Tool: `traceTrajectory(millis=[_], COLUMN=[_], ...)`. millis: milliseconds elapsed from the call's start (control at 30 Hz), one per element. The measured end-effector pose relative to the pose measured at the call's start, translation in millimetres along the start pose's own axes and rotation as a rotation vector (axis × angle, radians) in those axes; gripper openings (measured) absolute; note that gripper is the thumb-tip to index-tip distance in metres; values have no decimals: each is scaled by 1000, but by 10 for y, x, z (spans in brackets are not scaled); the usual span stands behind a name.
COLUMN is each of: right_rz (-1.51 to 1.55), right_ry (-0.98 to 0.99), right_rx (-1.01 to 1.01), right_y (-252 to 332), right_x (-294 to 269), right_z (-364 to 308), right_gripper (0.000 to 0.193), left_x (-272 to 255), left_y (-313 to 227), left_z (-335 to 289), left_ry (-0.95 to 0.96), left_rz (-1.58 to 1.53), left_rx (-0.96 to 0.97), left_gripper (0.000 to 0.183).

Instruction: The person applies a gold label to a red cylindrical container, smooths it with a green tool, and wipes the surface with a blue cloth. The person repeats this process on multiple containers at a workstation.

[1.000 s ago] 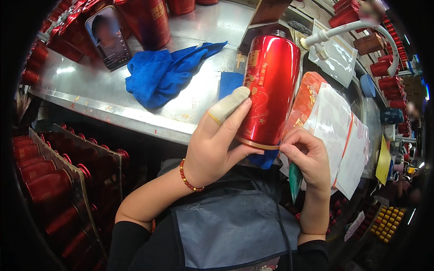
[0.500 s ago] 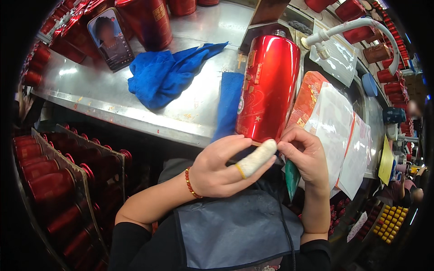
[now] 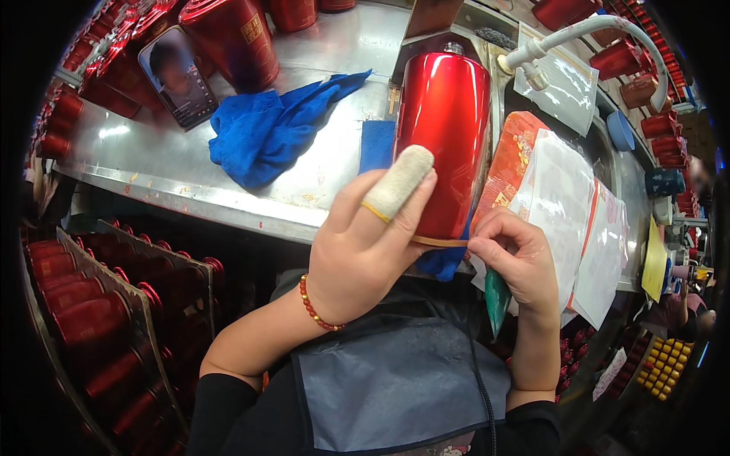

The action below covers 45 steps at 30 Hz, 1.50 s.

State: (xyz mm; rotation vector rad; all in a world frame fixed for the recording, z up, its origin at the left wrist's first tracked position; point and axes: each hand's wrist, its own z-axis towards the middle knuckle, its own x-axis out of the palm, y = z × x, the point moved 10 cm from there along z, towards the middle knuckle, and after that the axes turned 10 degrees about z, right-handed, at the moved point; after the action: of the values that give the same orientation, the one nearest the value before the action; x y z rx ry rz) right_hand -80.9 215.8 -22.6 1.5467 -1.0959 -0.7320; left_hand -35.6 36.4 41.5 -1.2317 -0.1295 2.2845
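A large glossy red bottle [image 3: 443,129] with a short silver neck stands tilted away from me at the counter's edge. My left hand [image 3: 361,243] lies against its lower left side, fingers laid along it and the thumb hidden; a white cloth finger cover with a yellow edge sits over the fingers. At the base's lower right corner, my right hand [image 3: 521,258] is closed, thumb and forefinger pinched at the end of a thin tan strip [image 3: 437,242] along the bottle's bottom edge. A green pointed thing [image 3: 497,300] sticks down from the same hand; its kind is unclear.
A crumpled blue cloth [image 3: 262,137] lies on the metal counter [image 3: 152,163], a phone [image 3: 179,80] leaning beyond it. Papers and plastic sheets [image 3: 559,201] lie right of the bottle, below a white faucet [image 3: 585,34]. Racks of red bottles [image 3: 84,311] stand lower left.
The bottle has turned, so its gold markings no longer show. My left hand has slid up onto its side from the base. My right hand has shifted slightly right.
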Motion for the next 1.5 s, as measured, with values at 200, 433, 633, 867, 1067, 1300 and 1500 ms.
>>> traceTrajectory(millis=[200, 433, 633, 867, 1067, 1300, 1500], right_rz=[87, 52, 79, 57, 83, 103, 124], right_ry=[-22, 8, 11, 18, 12, 7, 11], right_rx=[31, 38, 45, 16, 27, -15, 7], right_y=[-35, -25, -45, -22, -68, 38, -12], right_x=[36, 117, 124, 136, 118, 87, 80], right_z=[20, 64, 61, 71, 64, 1, 9], right_gripper=[13, 12, 12, 13, 13, 11, 12], left_x=[90, 86, -17, 129, 74, 68, 66], left_y=[229, 291, 231, 216, 99, -2, 77], left_z=[-135, -296, -330, -189, -87, 89, 37], left_ry=[-12, 14, 10, 22, 43, 23, 2], left_rz=[-216, -283, -336, -362, -208, -62, -70], left_rx=[-136, -207, -207, -286, -195, -28, -33], left_gripper=[75, 69, 66, 78, 95, 84, 92])
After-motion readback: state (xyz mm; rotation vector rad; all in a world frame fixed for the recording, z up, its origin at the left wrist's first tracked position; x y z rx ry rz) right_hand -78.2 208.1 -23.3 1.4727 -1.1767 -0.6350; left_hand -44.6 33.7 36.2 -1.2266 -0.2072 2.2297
